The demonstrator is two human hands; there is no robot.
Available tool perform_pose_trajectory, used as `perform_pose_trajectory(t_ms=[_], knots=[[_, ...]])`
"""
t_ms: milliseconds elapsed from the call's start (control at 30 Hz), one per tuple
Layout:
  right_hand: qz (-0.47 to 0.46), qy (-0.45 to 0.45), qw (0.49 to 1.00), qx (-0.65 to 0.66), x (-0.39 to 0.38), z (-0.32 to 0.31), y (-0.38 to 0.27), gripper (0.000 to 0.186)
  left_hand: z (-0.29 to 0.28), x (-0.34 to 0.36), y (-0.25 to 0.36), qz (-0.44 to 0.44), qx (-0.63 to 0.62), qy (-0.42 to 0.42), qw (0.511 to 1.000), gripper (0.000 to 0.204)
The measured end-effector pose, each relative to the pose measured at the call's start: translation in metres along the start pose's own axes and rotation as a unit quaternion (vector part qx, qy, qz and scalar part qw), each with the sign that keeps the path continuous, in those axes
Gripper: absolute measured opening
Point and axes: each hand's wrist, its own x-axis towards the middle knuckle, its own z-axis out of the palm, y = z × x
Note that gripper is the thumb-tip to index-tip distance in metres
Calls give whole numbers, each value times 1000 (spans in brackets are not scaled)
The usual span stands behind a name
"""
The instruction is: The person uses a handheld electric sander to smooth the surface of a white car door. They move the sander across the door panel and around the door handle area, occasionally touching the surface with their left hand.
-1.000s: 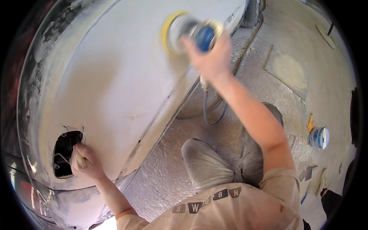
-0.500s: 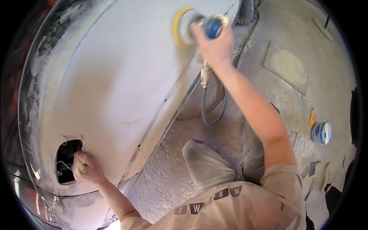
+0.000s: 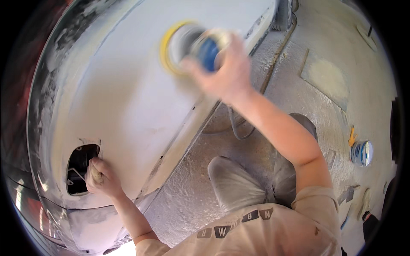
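Note:
My right hand, smeared by motion, is wrapped round the blue top of an air sander. Its round pad with a yellow rim lies on or close to the whitish, sanded car body panel; contact is hard to tell. At the lower left my left hand is closed at the right edge of a dark opening in that panel. A beige, dusty lump shows within its fingers, and I cannot make out what it is. Some fingertips are hidden at the opening's rim.
An air hose loops beneath my right forearm over the dusty floor. Off to the right stand a white-and-blue tub and a yellow-orange tool. A flat dusty sheet lies beyond. Another person's shoe shows at far right.
My right hand has swept the sander to the left and nearer to me across the panel. The left hand keeps its place at the opening, while the whole view has shifted slightly.

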Motion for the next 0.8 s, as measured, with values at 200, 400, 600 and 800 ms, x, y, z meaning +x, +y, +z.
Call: perform_pose_trajectory(t_ms=[200, 400, 600, 800], knots=[[93, 50, 994, 33, 14, -2, -1, 62, 7, 4, 9, 11, -19, 29, 999, 37], [-185, -22, 981, 49, -31, 14, -74, 55, 2, 0, 0, 13, -25, 6, 1000, 36], [31, 87, 996, 10, 45, 0, -44, 53, 6, 1, 2, -8, -8, 17, 1000, 33], [-220, -2, 974, 50, -37, 16, -84, 55, 5, -1, -1, 12, -12, 21, 1000, 31]])
